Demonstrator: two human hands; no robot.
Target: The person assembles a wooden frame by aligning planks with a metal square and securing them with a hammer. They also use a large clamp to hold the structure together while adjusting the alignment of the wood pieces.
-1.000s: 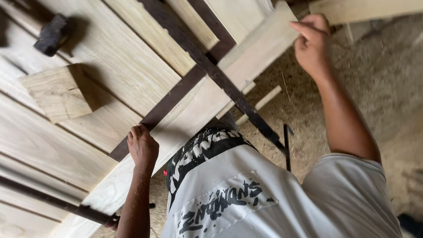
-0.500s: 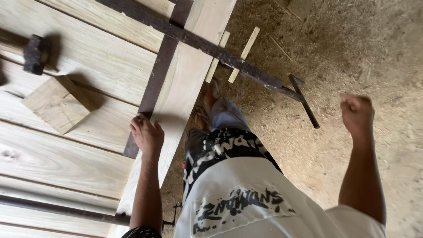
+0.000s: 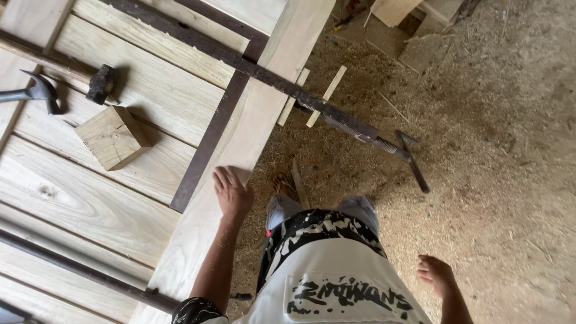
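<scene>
Left hand [image 3: 233,193] lies flat, fingers spread, gripping nothing, on the pale wooden edge plank [image 3: 252,129]; right hand [image 3: 437,275] hangs loosely curled, empty, above sawdust-strewn floor [image 3: 492,168], right.

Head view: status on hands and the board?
Left hand open, flat on the edge board. Right hand loose at the side, holding nothing. Long bar clamp crosses the board ahead of the left hand; wood block sits clear.

The claw hammer [image 3: 33,95] runs off the left edge, its handle cut short. The lower bar clamp [image 3: 84,271] also leaves the frame there. The person's feet are mostly hidden.
</scene>
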